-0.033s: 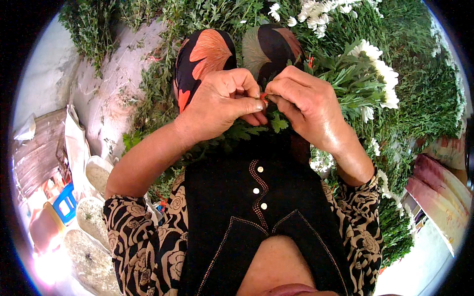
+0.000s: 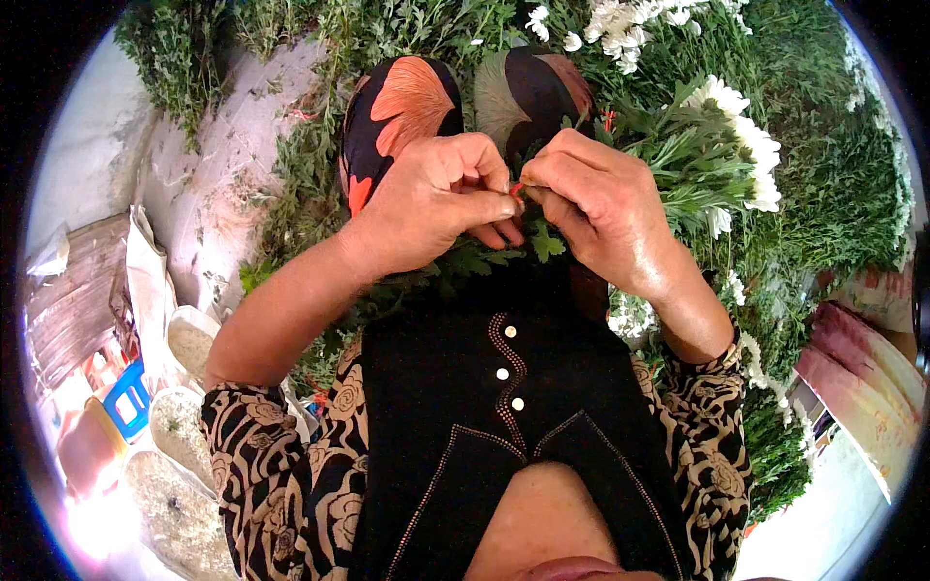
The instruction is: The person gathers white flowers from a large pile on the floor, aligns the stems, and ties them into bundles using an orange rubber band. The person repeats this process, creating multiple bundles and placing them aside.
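Note:
My left hand (image 2: 436, 198) and my right hand (image 2: 605, 208) meet over my lap, fingertips almost touching. Between them is a small piece of red tie (image 2: 516, 188), pinched by thumb and forefinger on each side; most of it is hidden by the fingers. Under and beside the hands lies a bunch of white chrysanthemums (image 2: 668, 165), its green leaves showing below my fingers and its white flower heads (image 2: 760, 155) pointing right. The stems beneath my hands are mostly covered.
More cut chrysanthemums (image 2: 804, 184) are heaped on the right, with white blooms (image 2: 620, 34) at the far side. Loose greenery (image 2: 179, 58) lies at the far left. Pale shoes (image 2: 174, 494), a blue plastic item (image 2: 126, 399) and a bright light are at lower left. A pinkish board (image 2: 862, 378) stands at right.

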Tool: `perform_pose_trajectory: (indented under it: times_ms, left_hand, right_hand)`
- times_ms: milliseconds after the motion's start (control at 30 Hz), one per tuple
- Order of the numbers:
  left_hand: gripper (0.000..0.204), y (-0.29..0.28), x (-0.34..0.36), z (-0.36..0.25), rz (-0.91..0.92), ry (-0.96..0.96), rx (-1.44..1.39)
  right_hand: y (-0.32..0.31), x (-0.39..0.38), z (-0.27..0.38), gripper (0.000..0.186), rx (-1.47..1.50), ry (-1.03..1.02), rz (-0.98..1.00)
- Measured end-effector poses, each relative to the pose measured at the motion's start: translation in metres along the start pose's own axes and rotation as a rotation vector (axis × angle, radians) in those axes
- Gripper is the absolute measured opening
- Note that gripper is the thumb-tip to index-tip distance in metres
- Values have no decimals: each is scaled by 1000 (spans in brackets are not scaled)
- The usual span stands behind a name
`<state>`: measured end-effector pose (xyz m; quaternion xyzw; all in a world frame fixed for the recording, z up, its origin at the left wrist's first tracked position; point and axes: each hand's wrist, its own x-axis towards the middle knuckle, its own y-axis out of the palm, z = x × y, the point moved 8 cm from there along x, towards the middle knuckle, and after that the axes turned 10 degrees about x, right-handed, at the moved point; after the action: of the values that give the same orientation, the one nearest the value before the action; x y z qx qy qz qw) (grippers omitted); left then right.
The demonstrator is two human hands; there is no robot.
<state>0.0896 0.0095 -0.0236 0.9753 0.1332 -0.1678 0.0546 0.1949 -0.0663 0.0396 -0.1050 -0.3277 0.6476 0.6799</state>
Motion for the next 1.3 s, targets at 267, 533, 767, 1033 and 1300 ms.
perform_pose_trajectory:
  times_ms: [267, 533, 767, 1033, 1300]
  left_hand:
    - [15, -3, 2, 10, 83, -129, -145]
    - [14, -4, 1, 17, -13, -165, -152]
    - [16, -1, -15, -32, -355, 524, 713]
    - [26, 31, -33, -49, -435, 1092, 1154]
    - [30, 21, -34, -42, -520, 896, 1168]
  right_hand:
    - [4, -11, 16, 22, -71, -231, -65]
    - [13, -22, 32, 28, -336, -458, -6]
    - [-3, 1, 0, 23, 19, -35, 51]
    - [10, 20, -32, 19, 312, 173, 344]
    - [12, 19, -33, 14, 282, 79, 283]
